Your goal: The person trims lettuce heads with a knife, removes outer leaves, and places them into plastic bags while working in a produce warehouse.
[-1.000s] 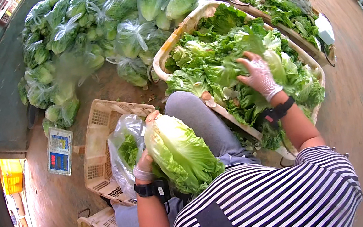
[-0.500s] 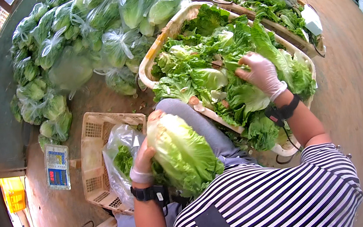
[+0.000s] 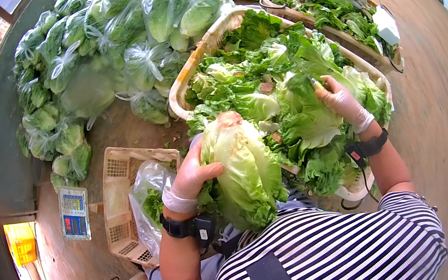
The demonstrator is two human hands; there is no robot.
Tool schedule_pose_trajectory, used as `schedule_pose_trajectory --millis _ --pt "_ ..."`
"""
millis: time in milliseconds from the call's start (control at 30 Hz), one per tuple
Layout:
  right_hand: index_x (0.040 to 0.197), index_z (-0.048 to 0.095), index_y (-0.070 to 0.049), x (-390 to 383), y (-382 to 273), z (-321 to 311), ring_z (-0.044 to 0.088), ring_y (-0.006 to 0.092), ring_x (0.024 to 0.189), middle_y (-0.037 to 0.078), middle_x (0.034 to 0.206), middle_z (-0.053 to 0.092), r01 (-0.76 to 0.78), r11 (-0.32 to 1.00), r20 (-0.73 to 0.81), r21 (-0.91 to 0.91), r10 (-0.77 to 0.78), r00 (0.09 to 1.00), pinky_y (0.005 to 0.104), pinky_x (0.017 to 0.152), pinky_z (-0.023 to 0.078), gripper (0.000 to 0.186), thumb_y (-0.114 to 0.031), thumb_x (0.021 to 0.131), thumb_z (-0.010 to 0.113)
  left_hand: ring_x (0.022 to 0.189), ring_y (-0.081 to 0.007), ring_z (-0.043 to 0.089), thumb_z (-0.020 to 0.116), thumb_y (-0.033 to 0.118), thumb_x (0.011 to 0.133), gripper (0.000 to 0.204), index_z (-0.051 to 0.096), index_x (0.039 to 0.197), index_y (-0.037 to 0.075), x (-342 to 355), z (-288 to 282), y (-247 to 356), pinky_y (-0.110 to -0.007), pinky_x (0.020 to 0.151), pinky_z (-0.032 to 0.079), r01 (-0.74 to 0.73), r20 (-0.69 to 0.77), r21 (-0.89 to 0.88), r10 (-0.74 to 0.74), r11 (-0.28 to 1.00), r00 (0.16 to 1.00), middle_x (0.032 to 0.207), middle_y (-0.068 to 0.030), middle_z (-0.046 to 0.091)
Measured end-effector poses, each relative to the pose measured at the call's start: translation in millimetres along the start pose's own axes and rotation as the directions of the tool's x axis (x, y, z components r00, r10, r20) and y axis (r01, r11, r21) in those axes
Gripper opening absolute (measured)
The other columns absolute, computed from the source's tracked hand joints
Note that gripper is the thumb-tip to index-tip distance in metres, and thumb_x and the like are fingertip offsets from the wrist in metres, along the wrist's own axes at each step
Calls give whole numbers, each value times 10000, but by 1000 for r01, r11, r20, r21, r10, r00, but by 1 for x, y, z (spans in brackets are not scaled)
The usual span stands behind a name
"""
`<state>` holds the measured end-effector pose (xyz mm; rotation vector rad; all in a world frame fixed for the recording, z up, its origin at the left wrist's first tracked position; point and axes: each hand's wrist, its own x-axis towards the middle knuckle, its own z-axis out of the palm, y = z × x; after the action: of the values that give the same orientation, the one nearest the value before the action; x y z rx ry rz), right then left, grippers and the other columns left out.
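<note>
While my left hand (image 3: 191, 177) grips the lettuce head (image 3: 243, 175) on my lap at six o'clock, my right hand (image 3: 342, 102), fingers closed on a small tool, pulls leaves in the basket (image 3: 185, 84) at one o'clock; I judge the head could roll off.

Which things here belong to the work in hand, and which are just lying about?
In hand: left hand grips a lettuce head; right hand reaches into the lettuce basket.
Lying about: bagged lettuces, scale, crate holding a plastic bag, far basket.
</note>
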<state>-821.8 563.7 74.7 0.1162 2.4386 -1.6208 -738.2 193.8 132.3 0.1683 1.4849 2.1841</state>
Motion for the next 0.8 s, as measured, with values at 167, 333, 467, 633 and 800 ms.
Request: schedule_pose_trajectory --millis 167,333,467,633,800 --pt "1070 517 -13 -33 -32 -8 505 148 642 92 752 551 198 889 13 -413 -212 977 292 608 434 305 -161 816 598 1048 -142 501 772 344 642 819 392 1274 -12 26 10 -20 -281 913 389 80 79 -10 -79 997 994 1175 -61 526" --pt "1024 562 -78 -55 -61 -2 584 192 635 91 822 598 437 798 -61 -415 -503 862 287 564 468 265 -155 781 633 1041 -138 502 753 338 663 781 401 1267 -10 43 21 -27 -279 908 391 140 112 -12 -138 990 984 1166 -63 531" --pt "985 602 -156 -65 -73 16 615 176 657 29 872 616 700 422 150 -576 -787 598 282 548 498 314 -203 692 705 1048 -138 492 747 344 667 785 398 1272 -16 56 24 -38 -277 917 380 154 144 -5 -152 988 978 1167 -59 527" --pt "1019 595 -161 -68 -63 24 599 190 632 23 815 606 680 411 183 -608 -760 623 295 516 477 360 -174 676 702 1068 -143 478 742 370 668 801 397 1278 -18 64 36 -41 -282 938 362 116 166 35 -120 993 979 1189 -63 515" --pt "1035 592 -164 -72 -61 20 591 191 608 23 768 599 660 462 179 -592 -724 667 301 500 467 373 -178 678 698 1144 -167 441 722 503 645 890 394 1281 -26 64 43 -39 -304 976 334 109 168 80 -121 991 978 1263 -89 462"
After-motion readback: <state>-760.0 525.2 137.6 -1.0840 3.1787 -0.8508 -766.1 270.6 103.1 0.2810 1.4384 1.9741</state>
